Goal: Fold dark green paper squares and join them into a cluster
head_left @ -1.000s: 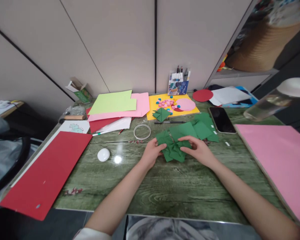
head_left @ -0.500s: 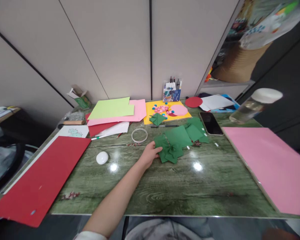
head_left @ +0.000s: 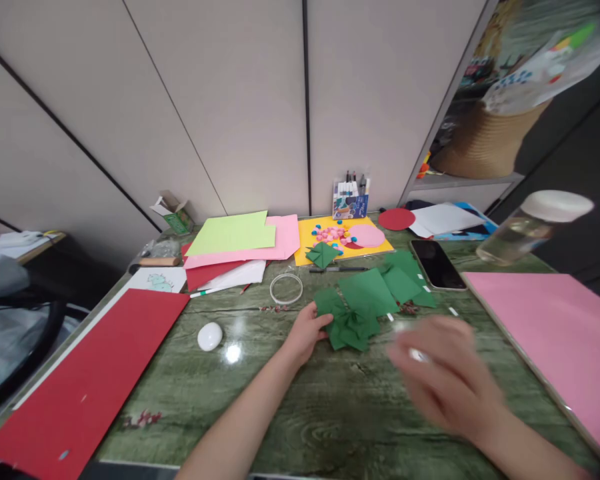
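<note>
A folded green paper piece (head_left: 349,321) lies on the green wood-grain table (head_left: 300,400) in front of me. My left hand (head_left: 306,331) rests on the table with its fingertips touching the left edge of that folded piece. My right hand (head_left: 447,380) is in the air to the lower right of it, blurred by motion, fingers loosely spread, with a small pale glint near the fingers that I cannot identify. More flat green paper squares (head_left: 380,287) lie just behind the folded piece.
A red sheet (head_left: 90,367) lies at the left, a pink board (head_left: 555,333) at the right. Behind are a tape ring (head_left: 286,288), a white oval object (head_left: 210,336), a phone (head_left: 437,264), a yellow sheet (head_left: 347,237) with small coloured pieces, stacked papers (head_left: 240,240), a marker box (head_left: 351,197) and a bottle (head_left: 530,227).
My right hand left the folded green paper, went out of view, and has now come back in low at the right, blurred. My left hand stays at the paper's left edge.
</note>
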{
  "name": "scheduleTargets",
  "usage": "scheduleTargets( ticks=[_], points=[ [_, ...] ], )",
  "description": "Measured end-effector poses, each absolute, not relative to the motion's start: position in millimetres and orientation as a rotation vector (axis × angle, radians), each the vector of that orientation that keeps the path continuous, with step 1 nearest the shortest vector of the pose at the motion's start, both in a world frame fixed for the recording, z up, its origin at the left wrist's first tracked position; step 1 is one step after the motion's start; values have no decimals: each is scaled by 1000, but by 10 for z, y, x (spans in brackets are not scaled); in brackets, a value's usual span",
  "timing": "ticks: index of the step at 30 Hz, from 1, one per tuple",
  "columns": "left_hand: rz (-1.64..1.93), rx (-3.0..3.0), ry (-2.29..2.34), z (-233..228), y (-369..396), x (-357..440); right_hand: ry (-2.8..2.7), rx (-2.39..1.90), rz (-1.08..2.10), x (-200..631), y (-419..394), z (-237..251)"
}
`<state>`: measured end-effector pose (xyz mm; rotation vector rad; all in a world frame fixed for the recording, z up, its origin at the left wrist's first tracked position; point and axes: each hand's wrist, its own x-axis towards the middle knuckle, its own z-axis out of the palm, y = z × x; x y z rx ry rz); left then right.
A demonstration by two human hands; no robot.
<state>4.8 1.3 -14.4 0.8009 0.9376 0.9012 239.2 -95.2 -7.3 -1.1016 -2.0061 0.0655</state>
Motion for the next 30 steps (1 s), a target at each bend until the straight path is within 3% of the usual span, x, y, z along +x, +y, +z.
scheduleTargets(
  ticks=[2, 6, 8, 20, 30],
  points=[
    [909, 791, 927, -124, 0, 55, -1900, -1248, 309, 2184, -390, -6],
    [899, 740, 885, -75, -41, 85, -1729, -1314, 1195, 2071, 100, -66],
    [885, 723, 871, -58, -65, 102, -1726, -1327, 1292, 2133, 112, -100],
    [810, 731, 911, -17, -57, 105, -1684, -1366, 1366, 2211, 64, 1],
    [1004, 835, 979, -71, -67, 118, -1697, -1388, 1141, 2093, -62, 59]
  ],
)
